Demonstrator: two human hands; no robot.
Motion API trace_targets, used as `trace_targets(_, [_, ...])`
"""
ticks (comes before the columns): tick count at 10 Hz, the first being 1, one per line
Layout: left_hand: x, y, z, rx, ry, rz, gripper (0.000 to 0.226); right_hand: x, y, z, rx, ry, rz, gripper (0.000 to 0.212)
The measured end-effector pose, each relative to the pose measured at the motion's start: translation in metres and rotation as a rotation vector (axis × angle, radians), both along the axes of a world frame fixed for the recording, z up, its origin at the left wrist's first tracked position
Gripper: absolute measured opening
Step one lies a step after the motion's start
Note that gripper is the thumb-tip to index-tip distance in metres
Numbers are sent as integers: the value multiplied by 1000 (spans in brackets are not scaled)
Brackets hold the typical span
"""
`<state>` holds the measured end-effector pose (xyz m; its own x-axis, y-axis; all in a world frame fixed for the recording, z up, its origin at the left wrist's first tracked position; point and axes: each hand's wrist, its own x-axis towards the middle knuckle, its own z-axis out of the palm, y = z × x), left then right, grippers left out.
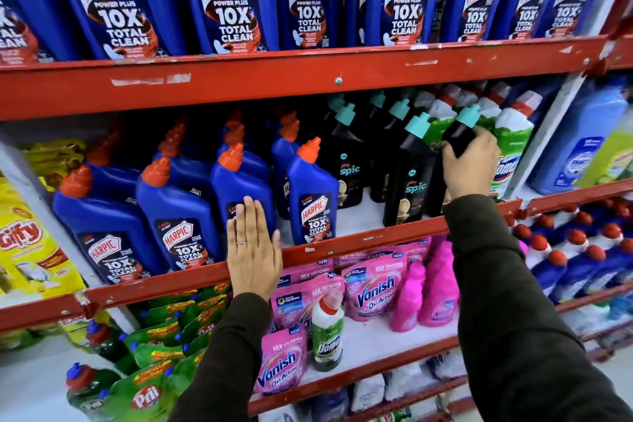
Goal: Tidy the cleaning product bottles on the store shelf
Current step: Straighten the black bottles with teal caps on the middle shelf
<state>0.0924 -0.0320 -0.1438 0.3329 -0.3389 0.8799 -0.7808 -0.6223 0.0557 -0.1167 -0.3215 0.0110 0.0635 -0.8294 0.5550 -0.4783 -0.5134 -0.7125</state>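
On the middle red shelf stand blue Harpic bottles with orange caps on the left and black Spic bottles with teal caps to the right. My right hand grips the neck of one black Spic bottle at the right end of that group, beside green-and-white Domex bottles. My left hand lies flat, fingers together, against the front of a blue Harpic bottle and the shelf edge. It holds nothing.
Large Harpic bottles fill the top shelf. Below are pink Vanish pouches, pink bottles, a lone Domex bottle and green Pril packs. Yellow packs sit at left, more bottles at right.
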Motion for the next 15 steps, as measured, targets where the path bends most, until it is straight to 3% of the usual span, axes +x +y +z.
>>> trace_targets(2, [0, 0, 0, 2, 8, 0, 74, -16, -5, 9, 66, -52, 128, 58])
trace_targets(4, [0, 1, 0, 0, 14, 0, 73, -20, -2, 12, 19, 50, 71, 61])
trace_targets(6, [0, 1, -1, 6, 21, 5, 72, -37, 47, 28, -143, -79, -4, 64])
trace_targets(8, [0, 1, 0, 10, 23, 5, 72, -60, 102, 68, -130, 46, -86, 66])
trace_targets(10, [-1, 2, 0, 5, 30, -3, 73, -43, 126, 52, -22, -102, 167, 59])
trace_targets(12, [1, 2, 0, 2, 24, -6, 73, 1, 147, 30, -42, -130, 249, 58])
trace_targets(15, [1, 2, -1, 8, 27, -7, 73, 34, 151, 23, -76, 114, 204, 68])
